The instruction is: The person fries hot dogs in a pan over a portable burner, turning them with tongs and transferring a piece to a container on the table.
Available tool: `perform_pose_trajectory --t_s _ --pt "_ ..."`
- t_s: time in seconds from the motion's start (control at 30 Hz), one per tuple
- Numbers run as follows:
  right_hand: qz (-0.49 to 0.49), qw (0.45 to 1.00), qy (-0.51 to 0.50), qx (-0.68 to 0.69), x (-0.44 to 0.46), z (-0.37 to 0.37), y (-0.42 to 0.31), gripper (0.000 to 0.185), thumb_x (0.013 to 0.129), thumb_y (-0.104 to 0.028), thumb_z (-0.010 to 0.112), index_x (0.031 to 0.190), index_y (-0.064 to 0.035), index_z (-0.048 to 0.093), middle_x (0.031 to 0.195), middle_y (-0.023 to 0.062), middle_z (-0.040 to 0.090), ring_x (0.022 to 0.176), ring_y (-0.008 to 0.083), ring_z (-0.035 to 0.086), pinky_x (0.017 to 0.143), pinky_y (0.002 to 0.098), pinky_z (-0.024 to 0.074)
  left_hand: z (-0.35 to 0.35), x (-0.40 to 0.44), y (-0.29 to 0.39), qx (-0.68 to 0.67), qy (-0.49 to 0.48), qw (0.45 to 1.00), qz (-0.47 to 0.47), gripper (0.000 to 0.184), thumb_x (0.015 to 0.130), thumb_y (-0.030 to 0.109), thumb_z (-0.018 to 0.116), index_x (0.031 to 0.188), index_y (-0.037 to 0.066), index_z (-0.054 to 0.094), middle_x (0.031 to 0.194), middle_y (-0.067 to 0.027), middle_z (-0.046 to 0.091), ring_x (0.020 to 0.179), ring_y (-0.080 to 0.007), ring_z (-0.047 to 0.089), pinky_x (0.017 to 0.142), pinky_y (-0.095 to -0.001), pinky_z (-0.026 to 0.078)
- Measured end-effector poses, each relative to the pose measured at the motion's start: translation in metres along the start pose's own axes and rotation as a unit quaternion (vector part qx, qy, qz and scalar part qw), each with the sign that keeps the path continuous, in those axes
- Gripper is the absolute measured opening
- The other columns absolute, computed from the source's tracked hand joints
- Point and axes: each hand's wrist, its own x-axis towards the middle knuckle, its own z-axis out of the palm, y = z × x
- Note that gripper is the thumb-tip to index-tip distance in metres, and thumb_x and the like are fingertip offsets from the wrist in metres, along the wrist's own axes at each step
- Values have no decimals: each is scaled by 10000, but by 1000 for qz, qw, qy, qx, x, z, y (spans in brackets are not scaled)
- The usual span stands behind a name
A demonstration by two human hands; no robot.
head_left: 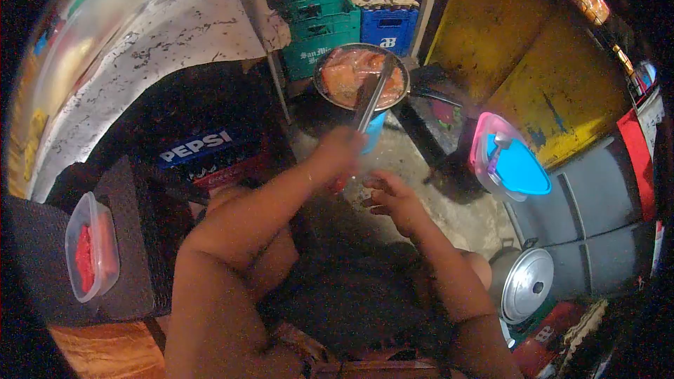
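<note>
At the left of the frame, a clear tub (92,209) is holding something red. Near the centre, your left hand (340,157), blurred, is gripping metal tongs (378,95), its fingers clamped on them. In the upper centre, slabs of meat (342,77) are lying in a round pan (337,104), the tongs reaching over them; whether the tips are touching, you cannot tell. Just right of centre, your right hand (394,205) is hanging loosely curled, holding nothing, fingers apart. Farther right, a pink and blue tub (523,168) is standing above a lidded pot (525,282).

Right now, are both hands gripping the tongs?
No, only the left hand grips the tongs; the right hand is apart from them, lower in the view.
</note>
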Motion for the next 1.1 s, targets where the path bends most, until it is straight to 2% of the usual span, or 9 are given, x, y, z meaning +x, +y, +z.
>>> perform_pose_trajectory --t_s 0.07,0.17,0.37,0.47,0.57,0.67,0.77,0.87,1.1 --pt "-23 997 -20 -65 10 -7 19 574 969 -70 594 1503 -134 394 1433 98 545 1094 216 645 887 365 521 -1 3 -2 10 -25 1000 1 337 1026 409 545 1049 73 572 689 -54 614 511 -192 578 458 -364 488" --pt "22 993 -46 -105 -1 1 -3 628 954 -72 621 1529 -127 374 1489 110 499 1189 228 602 942 372 513 9 -6 6 2 23 1000 19 357 1020 421 552 1046 68 595 676 -52 608 502 -179 572 450 -356 481" --pt "-65 968 -67 -233 -3 1 7 653 927 -131 679 1519 -93 406 1513 121 483 1348 255 490 1044 407 472 12 -4 11 18 26 999 4 322 997 366 598 977 45 605 657 -43 574 519 -154 539 459 -359 436" --pt "-32 958 -99 -266 -4 -2 10 648 928 -230 689 1502 -75 431 1488 157 511 1317 288 533 1051 425 469 11 0 5 -60 -7 998 -23 319 996 374 598 1014 55 599 629 -41 542 476 -157 510 418 -362 413" --pt "0 881 -167 -443 -17 7 -17 639 913 -324 684 1466 -75 482 1416 204 565 1246 346 587 1047 436 470 13 2 6 -31 -3 1000 2 329 1012 393 567 892 87 585 629 -29 580 479 -159 555 430 -335 459" --pt "113 817 -211 -524 -19 7 -15 603 887 -330 672 1416 -76 532 1326 240 610 1174 399 617 1026 453 481 13 2 10 -27 -15 999 -18 343 1008 408 574 899 83 588 640 -30 582 491 -158 557 433 -333 462" --pt "-12 864 -266 -428 -15 -4 21 580 854 -297 681 1385 -101 556 1258 237 639 1151 416 617 992 484 496 16 12 1 32 21 999 -1 355 1000 423 591 904 81 596 660 -32 590 507 -158 562 438 -331 466" --pt "-42 826 -242 -507 -15 -1 17 580 841 -276 682 1386 -123 557 1221 236 651 1132 421 627 966 500 507 11 5 6 -1 -9 1000 -17 361 990 436 608 943 78 604 689 -34 604 526 -159 571 447 -330 470" --pt "2 819 -212 -533 -9 -11 34 586 839 -252 675 1398 -131 546 1217 240 650 1100 431 637 958 501 513 10 4 7 -17 -17 1000 10 378 983 448 618 930 74 610 685 -38 607 527 -163 570 461 -335 473"
